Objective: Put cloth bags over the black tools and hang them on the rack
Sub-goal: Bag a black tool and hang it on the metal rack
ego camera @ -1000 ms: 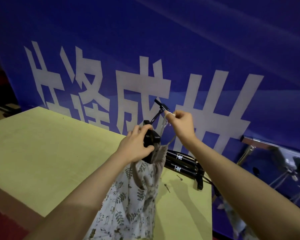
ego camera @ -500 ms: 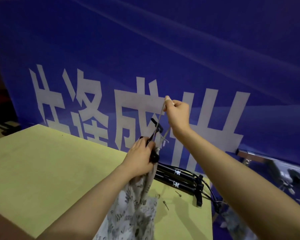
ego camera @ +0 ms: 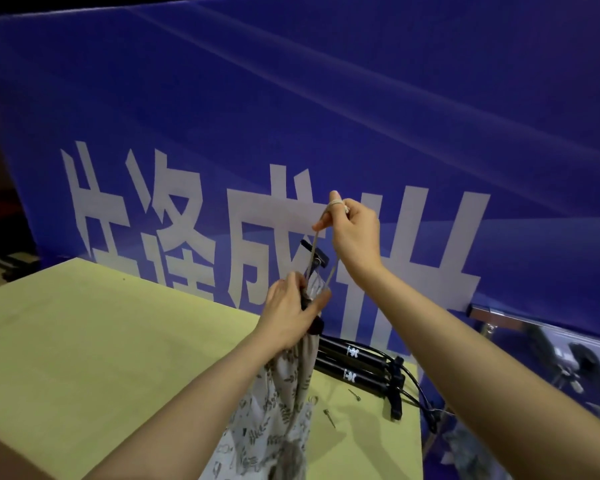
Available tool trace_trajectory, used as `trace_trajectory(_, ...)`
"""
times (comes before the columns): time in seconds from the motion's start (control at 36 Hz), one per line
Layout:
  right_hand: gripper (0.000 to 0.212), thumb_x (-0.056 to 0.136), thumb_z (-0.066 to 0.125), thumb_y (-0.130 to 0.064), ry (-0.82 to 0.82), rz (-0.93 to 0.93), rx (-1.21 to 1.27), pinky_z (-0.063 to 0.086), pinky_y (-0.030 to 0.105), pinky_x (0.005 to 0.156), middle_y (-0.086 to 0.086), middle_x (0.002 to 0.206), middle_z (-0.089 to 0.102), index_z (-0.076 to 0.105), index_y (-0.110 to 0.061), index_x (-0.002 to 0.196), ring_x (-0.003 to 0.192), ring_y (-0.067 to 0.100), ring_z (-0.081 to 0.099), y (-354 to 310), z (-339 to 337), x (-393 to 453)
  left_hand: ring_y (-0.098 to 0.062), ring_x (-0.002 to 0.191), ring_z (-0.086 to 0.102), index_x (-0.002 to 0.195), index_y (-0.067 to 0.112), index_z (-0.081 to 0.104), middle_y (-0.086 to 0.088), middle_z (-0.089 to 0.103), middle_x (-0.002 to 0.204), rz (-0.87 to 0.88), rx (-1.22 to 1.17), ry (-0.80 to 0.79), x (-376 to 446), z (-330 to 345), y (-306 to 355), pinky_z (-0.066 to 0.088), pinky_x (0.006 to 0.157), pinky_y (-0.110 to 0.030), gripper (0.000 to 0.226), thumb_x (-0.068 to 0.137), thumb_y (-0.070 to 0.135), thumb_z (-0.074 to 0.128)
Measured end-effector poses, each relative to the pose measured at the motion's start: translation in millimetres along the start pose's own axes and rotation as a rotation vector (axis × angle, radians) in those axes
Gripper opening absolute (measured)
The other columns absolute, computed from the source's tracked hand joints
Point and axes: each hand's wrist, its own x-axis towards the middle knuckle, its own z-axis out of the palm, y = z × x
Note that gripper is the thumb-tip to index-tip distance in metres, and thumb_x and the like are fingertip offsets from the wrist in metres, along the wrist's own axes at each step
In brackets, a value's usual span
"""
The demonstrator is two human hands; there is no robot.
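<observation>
Left hand is wrapped around the neck of the cloth bag, fingers curled tight round the gathered fabric and the black tool inside it. The tool's top end pokes out just above that hand and the rest of the bag hangs below it. Right hand is up above the left, pinching the drawstring, which looks looped round the forefinger and runs taut down to the bag mouth.

Stuff that could go wrong, as I see it: the cord passes right by the tool's sticking-out head, so a harder pull could snag it there and the mouth won't cinch shut. If the left grip loosens while the right pulls, the tool probably slides down or the whole bag lifts instead of closing. A loop round a finger can also bite if yanked.

Two more tools lie on the table below the right forearm, not bagged yet. The rack is off past the right arm.
</observation>
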Motion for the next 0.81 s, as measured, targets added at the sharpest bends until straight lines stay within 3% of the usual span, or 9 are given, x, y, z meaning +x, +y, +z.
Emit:
trace_trajectory(0.06, 0.043, 0.102, 0.040, -0.028, 0.010, -0.002, 0.000, 0.041, 0.014, 0.056, 0.013, 0.078, 0.072, 0.063, 0.003, 0.083, 0.048, -0.004, 0.057, -1, -2, -3, -0.017, 0.111, 0.039, 0.109, 0.021, 0.037, 0.000, 0.049, 0.109, -0.055, -0.050, 0.036, 1, 1, 6, 0.038, 0.088, -0.032, 0.055, 0.080, 0.066, 0.052)
trace_trajectory(0.11, 0.041, 0.101, 0.042, -0.027, 0.033, 0.005, 0.034, 0.044, 0.007, 0.059, 0.008, 0.075, 0.071, 0.065, 0.000, 0.081, 0.064, 0.011, 0.066, -1, -4, -4, -0.021, 0.111, 0.043, 0.114, 0.019, 0.041, -0.002, 0.054, 0.108, -0.070, 0.019, 0.074, 5, 3, 9, 0.039, 0.087, -0.033, 0.059, 0.078, 0.062, 0.060)
trace_trajectory(0.17, 0.040, 0.101, 0.043, -0.027, 0.056, 0.001, 0.070, 0.043, 0.000, 0.064, 0.004, 0.074, 0.071, 0.066, -0.001, 0.081, 0.077, 0.024, 0.068, -4, -6, -6, -0.026, 0.104, 0.048, 0.102, 0.022, 0.044, -0.003, 0.056, 0.095, -0.058, 0.098, 0.091, 9, 5, 9, 0.036, 0.081, -0.033, 0.047, 0.078, 0.059, 0.058)
trace_trajectory(0.28, 0.039, 0.100, 0.044, -0.025, 0.105, -0.060, 0.084, 0.042, 0.001, 0.063, 0.003, 0.071, 0.070, 0.067, -0.001, 0.080, 0.063, 0.008, 0.062, -16, -15, -8, -0.030, 0.110, 0.041, 0.098, 0.018, 0.044, -0.009, 0.051, 0.103, -0.089, 0.146, 0.073, 8, 0, 27, 0.036, 0.084, -0.036, 0.039, 0.081, 0.050, 0.054)
trace_trajectory(0.39, 0.038, 0.100, 0.044, -0.025, 0.164, -0.085, 0.102, 0.040, -0.003, 0.064, 0.004, 0.068, 0.070, 0.065, -0.006, 0.074, 0.071, 0.030, 0.065, -31, -29, -6, -0.028, 0.112, 0.039, 0.103, 0.014, 0.047, -0.009, 0.050, 0.107, -0.094, 0.195, 0.088, 1, -7, 57, 0.036, 0.093, -0.037, 0.041, 0.084, 0.050, 0.051)
trace_trajectory(0.47, 0.039, 0.100, 0.044, -0.025, 0.205, -0.087, 0.094, 0.041, 0.000, 0.064, 0.008, 0.068, 0.069, 0.063, -0.008, 0.070, 0.063, 0.023, 0.062, -39, -43, -6, -0.028, 0.114, 0.041, 0.117, 0.011, 0.046, -0.011, 0.054, 0.117, -0.058, 0.321, 0.072, -2, -6, 79, 0.032, 0.099, -0.036, 0.052, 0.088, 0.054, 0.045)
trace_trajectory(0.58, 0.041, 0.100, 0.044, -0.024, 0.225, -0.102, 0.069, 0.045, 0.017, 0.072, 0.008, 0.067, 0.069, 0.064, -0.002, 0.073, 0.047, 0.002, 0.049, -45, -65, -13, -0.031, 0.123, 0.039, 0.132, 0.008, 0.036, -0.013, 0.049, 0.130, -0.054, 0.311, 0.032, -8, 3, 101, 0.030, 0.107, -0.039, 0.072, 0.087, 0.064, 0.042)
trace_trajectory(0.69, 0.041, 0.100, 0.044, -0.025, 0.252, -0.086, 0.079, 0.044, 0.004, 0.062, 0.008, 0.068, 0.070, 0.063, -0.009, 0.067, 0.052, 0.007, 0.051, -43, -89, -19, -0.033, 0.132, 0.034, 0.147, 0.008, 0.015, -0.015, 0.040, 0.144, -0.059, 0.216, -0.004, -13, 15, 123, 0.027, 0.112, -0.043, 0.094, 0.082, 0.070, 0.043)
trace_trajectory(0.81, 0.044, 0.100, 0.045, -0.026, 0.261, -0.081, 0.066, 0.039, -0.003, 0.066, 0.005, 0.065, 0.069, 0.063, -0.009, 0.063, 0.046, 0.002, 0.048, -41, -126, -28, -0.032, 0.137, 0.032, 0.148, 0.011, 0.010, -0.014, 0.033, 0.150, -0.055, 0.185, -0.043, -22, 30, 152, 0.028, 0.112, -0.044, 0.102, 0.078, 0.075, 0.045)
